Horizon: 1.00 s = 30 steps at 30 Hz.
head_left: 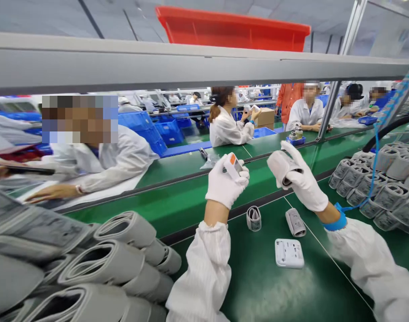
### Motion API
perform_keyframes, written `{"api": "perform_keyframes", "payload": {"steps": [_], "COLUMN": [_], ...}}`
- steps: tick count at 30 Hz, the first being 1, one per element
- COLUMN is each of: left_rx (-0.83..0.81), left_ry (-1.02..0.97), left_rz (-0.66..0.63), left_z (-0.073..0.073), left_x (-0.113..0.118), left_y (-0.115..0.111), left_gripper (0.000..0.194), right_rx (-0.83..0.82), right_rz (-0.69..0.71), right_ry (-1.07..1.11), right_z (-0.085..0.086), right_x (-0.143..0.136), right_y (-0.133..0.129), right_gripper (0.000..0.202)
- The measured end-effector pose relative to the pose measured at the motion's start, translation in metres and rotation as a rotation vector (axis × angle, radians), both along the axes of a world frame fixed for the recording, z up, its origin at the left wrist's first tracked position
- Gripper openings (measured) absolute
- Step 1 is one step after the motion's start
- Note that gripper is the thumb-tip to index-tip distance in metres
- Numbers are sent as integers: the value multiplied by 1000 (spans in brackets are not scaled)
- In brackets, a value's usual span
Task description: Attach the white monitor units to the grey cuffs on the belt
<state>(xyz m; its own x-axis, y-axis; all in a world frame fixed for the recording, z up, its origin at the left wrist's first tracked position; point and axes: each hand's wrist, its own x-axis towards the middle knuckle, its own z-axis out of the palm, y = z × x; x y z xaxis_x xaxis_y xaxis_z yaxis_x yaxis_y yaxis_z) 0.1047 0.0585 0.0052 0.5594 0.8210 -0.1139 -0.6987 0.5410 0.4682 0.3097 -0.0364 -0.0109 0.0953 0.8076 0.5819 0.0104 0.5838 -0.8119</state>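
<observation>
A green work surface (258,290) is seen running across the view, with a grey shelf rail (191,62) above it on which one red bin (231,29) is set. Two heaps of rolled grey cuffs are found at the sides: the left heap (90,268) shows about eight rolls, though the exact number cannot be told, and the right heap (381,183) holds well over a dozen, too crowded to be counted. Six people in white coats are made out at the benches beyond, one of them (100,156) just across the belt at the left and another (227,125) seated further back; one figure in orange (288,98) is seen standing behind.

Two gloved hands are raised above the surface. The left hand (226,183) is closed around one small white device (234,166) bearing an orange mark, held up near the middle of the view. The right hand (300,176) is clasped on one rolled grey cuff (281,167), held just to the right of the device and apart from it. One blue wrist strap (335,219) is worn on the right wrist.

On the surface below the hands three things are laid: one white flat unit (289,253) nearest the person, one lying cuff (295,222) beside it, and one small upright cuff (254,218) to the left.
</observation>
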Motion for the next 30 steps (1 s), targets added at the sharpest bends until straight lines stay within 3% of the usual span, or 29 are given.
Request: {"api": "perform_keyframes", "payload": {"steps": [3, 5, 8, 10, 12, 15, 19, 23, 30], "left_rx": [-71, -58, -33, -1, 91, 242, 272, 338, 607], "left_ry": [-33, -19, 59, 118, 130, 100, 95, 153, 363], "left_rz": [157, 276, 468, 531, 530, 423, 241, 178, 278], "left_z": [1, 3, 9, 11, 13, 13, 13, 10, 4], "left_x": [-1, -2, -3, 1, 7, 18, 25, 15, 1], "left_y": [-11, -19, -29, -35, -43, -57, -66, -59, -53], "left_gripper": [8, 18, 34, 35, 37, 46, 44, 35, 45], "right_rx": [159, 180, 121, 76, 112, 302, 449, 473, 478], "right_rz": [27, 52, 108, 127, 29, -191, -207, -296, -304], "right_ry": [88, 142, 211, 227, 203, 66, -207, -416, -698], "right_z": [28, 36, 31, 20, 8, -7, -16, -11, 8], "right_x": [-29, -43, -53, -55, -55, -57, -55, -44, -36], "right_y": [11, 16, 27, 38, 49, 61, 65, 57, 34], "right_gripper": [90, 82, 73, 62, 51, 51, 55, 61, 74]}}
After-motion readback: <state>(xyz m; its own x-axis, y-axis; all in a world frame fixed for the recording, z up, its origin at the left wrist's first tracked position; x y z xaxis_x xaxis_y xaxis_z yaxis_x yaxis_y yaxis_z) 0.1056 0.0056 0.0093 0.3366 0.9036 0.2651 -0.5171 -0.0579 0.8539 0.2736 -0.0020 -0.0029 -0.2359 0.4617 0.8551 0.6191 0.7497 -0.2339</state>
